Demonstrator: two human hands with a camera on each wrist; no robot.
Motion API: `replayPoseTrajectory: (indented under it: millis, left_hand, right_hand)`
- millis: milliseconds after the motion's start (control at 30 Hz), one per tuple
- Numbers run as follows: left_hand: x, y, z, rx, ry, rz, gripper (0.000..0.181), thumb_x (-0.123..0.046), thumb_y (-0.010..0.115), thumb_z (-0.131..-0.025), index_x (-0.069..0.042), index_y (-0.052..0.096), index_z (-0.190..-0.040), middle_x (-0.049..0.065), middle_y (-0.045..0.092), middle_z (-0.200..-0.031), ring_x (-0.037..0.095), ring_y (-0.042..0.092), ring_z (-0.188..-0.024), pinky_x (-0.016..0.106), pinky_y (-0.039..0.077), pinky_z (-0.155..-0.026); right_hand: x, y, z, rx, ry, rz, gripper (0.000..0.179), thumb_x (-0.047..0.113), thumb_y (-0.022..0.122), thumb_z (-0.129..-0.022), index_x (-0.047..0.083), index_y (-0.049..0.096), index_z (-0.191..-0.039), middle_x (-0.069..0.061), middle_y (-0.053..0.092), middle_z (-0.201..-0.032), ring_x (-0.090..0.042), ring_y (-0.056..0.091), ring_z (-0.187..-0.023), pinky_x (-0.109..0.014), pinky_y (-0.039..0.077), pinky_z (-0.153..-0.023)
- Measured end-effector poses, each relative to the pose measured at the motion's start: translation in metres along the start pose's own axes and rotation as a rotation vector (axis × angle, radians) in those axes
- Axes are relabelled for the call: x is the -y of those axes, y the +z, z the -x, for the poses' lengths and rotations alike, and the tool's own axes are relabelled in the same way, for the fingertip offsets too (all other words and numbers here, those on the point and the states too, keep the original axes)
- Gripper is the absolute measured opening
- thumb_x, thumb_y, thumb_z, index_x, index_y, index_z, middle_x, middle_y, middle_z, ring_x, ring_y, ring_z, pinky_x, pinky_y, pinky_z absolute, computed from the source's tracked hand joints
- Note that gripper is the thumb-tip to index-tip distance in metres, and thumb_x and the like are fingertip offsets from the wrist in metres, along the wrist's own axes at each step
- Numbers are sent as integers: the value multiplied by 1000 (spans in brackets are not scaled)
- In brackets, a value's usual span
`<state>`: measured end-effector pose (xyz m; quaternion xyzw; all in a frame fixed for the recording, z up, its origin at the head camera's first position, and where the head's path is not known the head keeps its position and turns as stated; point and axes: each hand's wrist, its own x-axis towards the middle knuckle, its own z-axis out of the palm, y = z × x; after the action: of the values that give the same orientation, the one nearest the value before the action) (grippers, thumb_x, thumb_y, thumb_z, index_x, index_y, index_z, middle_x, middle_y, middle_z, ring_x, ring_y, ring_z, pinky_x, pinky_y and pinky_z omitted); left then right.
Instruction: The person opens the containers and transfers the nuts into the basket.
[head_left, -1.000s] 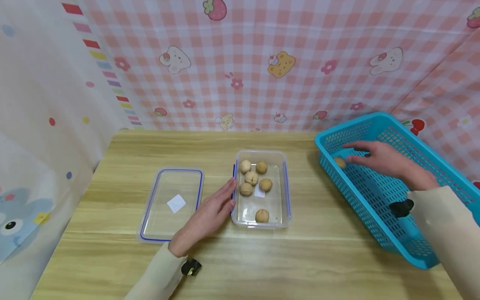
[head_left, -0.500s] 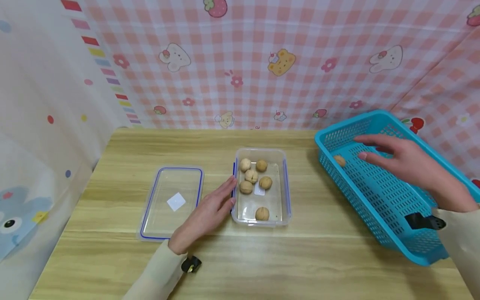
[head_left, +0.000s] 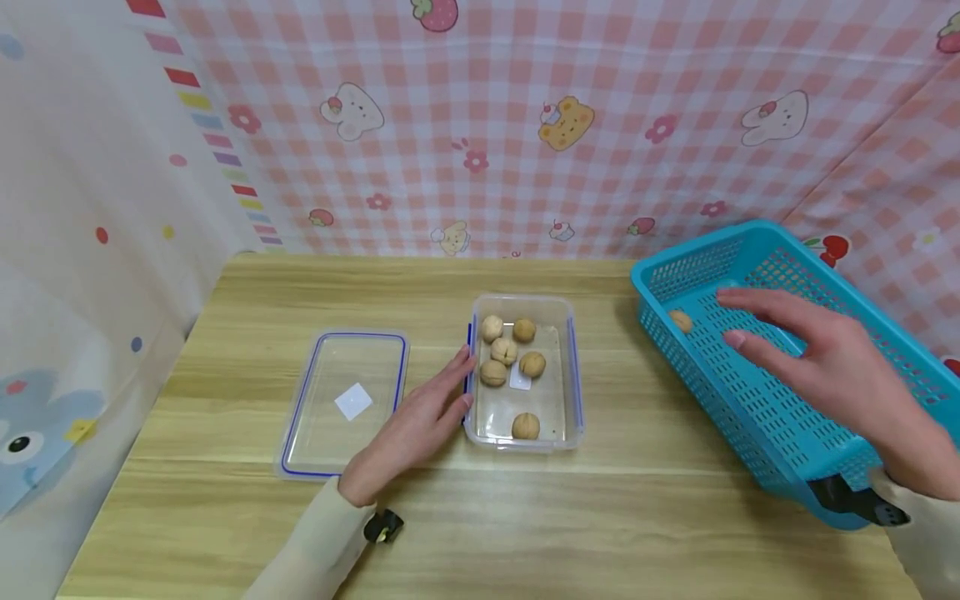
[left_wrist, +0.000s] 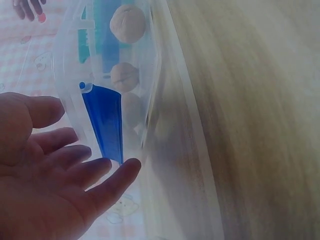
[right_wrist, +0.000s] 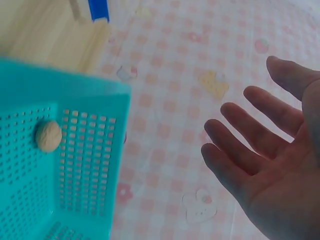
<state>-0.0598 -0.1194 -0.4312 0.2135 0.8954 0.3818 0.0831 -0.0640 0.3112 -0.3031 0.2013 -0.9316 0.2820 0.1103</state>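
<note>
My left hand [head_left: 420, 421] lies against the left side of a clear plastic box [head_left: 566, 446], its fingers extended along the blue latch [left_wrist: 104, 122]. Several walnuts [head_left: 503, 351] sit inside the box, mostly toward the back, with a single walnut [head_left: 526, 426] near the front wall. Over the turquoise basket [head_left: 738, 417] hovers my right hand [head_left: 843, 358], fingers spread and holding nothing. One walnut [right_wrist: 49, 136] rests on the basket's floor by its left wall, to the left of the right fingertips. In the right wrist view the palm shows bare.
A clear lid [head_left: 322, 442] with a blue seal and a white square label lies left of the box, partly behind the left hand. The wooden table [head_left: 600, 533] ends at a pink checked cloth [head_left: 420, 142] at the back. A white patterned curtain [head_left: 82, 275] hangs on the left.
My right hand has drawn back from beside the basket's walnut, rightward and toward me, its fingers spreading. That walnut stays in place. My left hand keeps its spot at the box.
</note>
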Motion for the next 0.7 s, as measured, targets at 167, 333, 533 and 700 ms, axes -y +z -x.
replayPoseTrajectory:
  millis: [167, 333, 533, 700]
  left_hand:
    - [-1, 0, 0, -4, -2, 6, 55, -19, 53, -109, -5, 37, -160, 10, 24, -169, 29, 31, -152, 48, 28, -124]
    - [0, 1, -1, -18, 20, -1, 57, -18, 53, -108, -2, 35, -160, 15, 27, -167, 32, 33, -151, 51, 28, -124]
    - [0, 2, -1, -22, 20, 2, 60, -17, 52, -109, 0, 29, -161, 17, 27, -167, 33, 32, -151, 51, 27, -124]
    - [-1, 2, 0, -15, 15, -17, 56, -19, 52, -109, -3, 35, -160, 16, 25, -168, 33, 31, -152, 51, 28, -124]
  right_hand:
    - [15, 9, 5, -20, -59, -36, 56, 1, 80, -88, 22, 68, -138, 16, 61, -138, 9, 47, -132, -2, 35, -97]
    - [30, 19, 9, 0, -87, -76, 61, -2, 81, -86, 24, 66, -140, 8, 63, -141, 3, 49, -134, -3, 37, -100]
    - [39, 35, 10, 27, -110, -115, 56, -2, 79, -88, 21, 68, -137, 2, 61, -146, 0, 48, -138, -6, 36, -106]
    - [42, 50, 9, 13, -118, -169, 51, -3, 78, -88, 18, 70, -134, -1, 65, -140, -8, 43, -146, -10, 33, -113]
